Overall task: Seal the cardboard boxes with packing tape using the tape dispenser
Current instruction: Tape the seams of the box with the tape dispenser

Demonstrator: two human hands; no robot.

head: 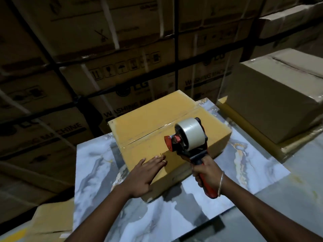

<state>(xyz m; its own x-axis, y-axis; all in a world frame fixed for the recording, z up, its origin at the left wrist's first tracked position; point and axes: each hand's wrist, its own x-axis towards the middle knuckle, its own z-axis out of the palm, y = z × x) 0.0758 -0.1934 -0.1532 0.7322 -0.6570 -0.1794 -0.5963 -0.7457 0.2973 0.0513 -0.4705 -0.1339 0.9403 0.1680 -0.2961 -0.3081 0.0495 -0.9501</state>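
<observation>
My right hand (206,172) is wrapped tight round the red handle of the tape dispenser (188,140), low and right of the frame's centre, fingers curled full around it. The handle is stiff plastic and feels the right place to hold; the roll of tape (191,132) sits heavy up front, so I judge the head wants to tip forward. My left hand (146,173) lies flat, fingers spread straight, pressing the near top of the yellow cardboard box (148,123) at mid-frame on the marbled table (97,172). The box seems light and likely to slide, its flaps springy along the centre seam (157,131), which may already carry clear tape; the dim light makes that hard to tell. A larger brown box (272,102) stands at the right.
</observation>
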